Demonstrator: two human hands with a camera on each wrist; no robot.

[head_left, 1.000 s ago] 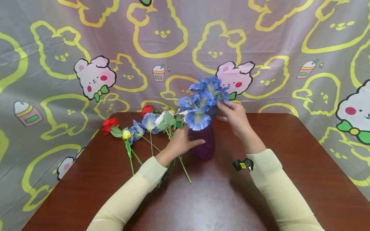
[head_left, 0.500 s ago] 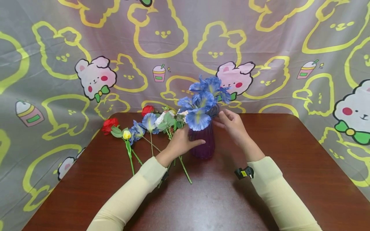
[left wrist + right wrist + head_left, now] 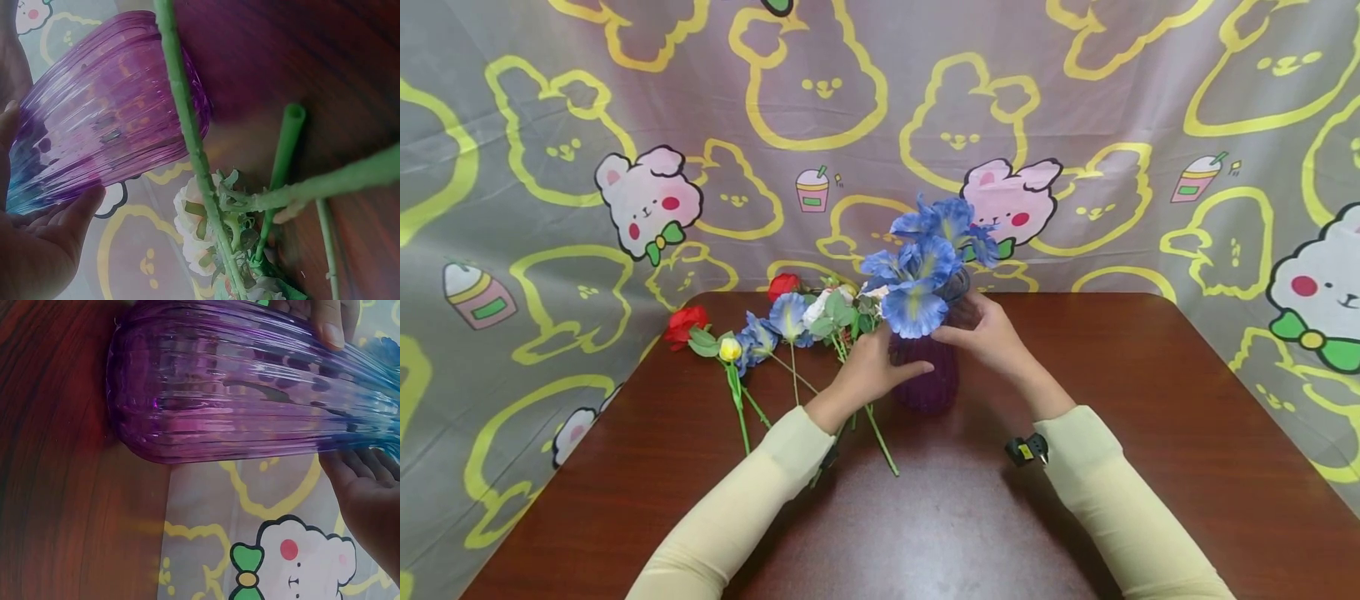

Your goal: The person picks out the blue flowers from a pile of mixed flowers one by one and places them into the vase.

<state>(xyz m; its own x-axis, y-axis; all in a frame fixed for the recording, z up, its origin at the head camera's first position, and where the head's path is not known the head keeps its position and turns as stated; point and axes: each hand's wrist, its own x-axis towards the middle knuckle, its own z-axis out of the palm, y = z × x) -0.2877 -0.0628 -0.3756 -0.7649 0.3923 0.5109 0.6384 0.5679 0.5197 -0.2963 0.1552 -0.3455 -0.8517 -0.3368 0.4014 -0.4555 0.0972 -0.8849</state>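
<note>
A ribbed see-through vase (image 3: 931,379), purple below and bluish at the neck, stands upright on the table with several blue irises (image 3: 917,262) in its mouth. My left hand (image 3: 867,367) grips its left side, thumb across the front. From the right, my right hand (image 3: 998,335) holds the upper part just under the blossoms, thumb in front and fingers behind. In the right wrist view, dark stem shapes show through the vase (image 3: 237,394), between the left thumb (image 3: 331,331) and the right hand (image 3: 372,500). The left wrist view has the left hand (image 3: 44,250) at the vase wall (image 3: 119,100).
Left of the vase lie loose artificial flowers: a red rose (image 3: 687,327), a yellow bud (image 3: 729,349), a blue iris (image 3: 789,317) and white roses (image 3: 822,310). Their green stems (image 3: 880,442) run toward the front under the left arm. A patterned curtain (image 3: 865,100) hangs behind the brown table (image 3: 1120,375).
My right hand has come down from the iris blossoms, past the vase mouth, and now grips the vase's upper part. The left hand has kept its place.
</note>
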